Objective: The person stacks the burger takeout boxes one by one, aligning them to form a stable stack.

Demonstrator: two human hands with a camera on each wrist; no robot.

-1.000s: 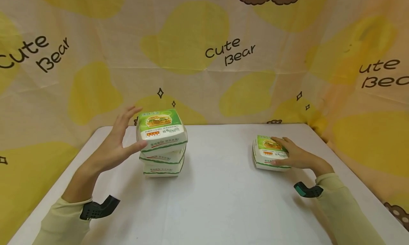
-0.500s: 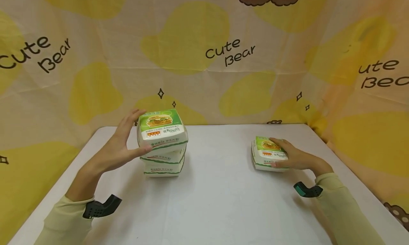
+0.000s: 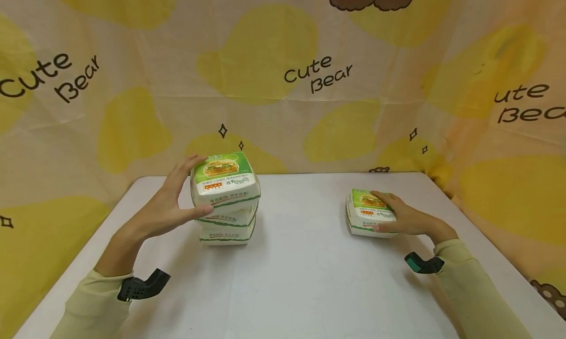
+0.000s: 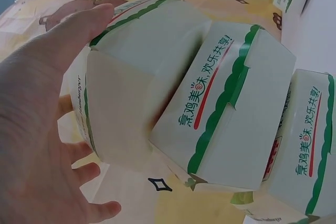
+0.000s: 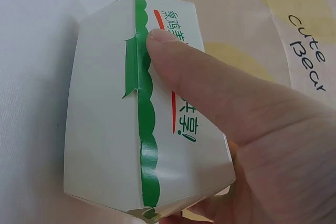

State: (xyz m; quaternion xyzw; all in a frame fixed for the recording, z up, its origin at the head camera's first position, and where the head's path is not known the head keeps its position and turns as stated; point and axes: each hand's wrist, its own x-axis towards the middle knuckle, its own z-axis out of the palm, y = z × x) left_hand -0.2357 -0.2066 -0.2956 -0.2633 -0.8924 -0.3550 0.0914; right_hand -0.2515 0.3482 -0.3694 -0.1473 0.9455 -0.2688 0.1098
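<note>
Three white-and-green burger boxes stand stacked at the left, the top one set slightly askew on the middle box. My left hand spans the left side of the top box, thumb at its front and fingers at its rear corner. In the left wrist view the thumb of this hand lies along the edge of the top box. At the right, a single burger box rests on the table, and my right hand grips its right side. The right wrist view shows the thumb of this hand pressed on the box.
The white table reaches back to a hanging cloth printed with yellow patches and "Cute Bear" lettering. That cloth also runs along the left and right sides. A broad stretch of table lies between the stack and the single box.
My left hand has moved right and closed in around the top box. The single box has slid slightly left with my right hand, whose fingers have drawn closer about it.
</note>
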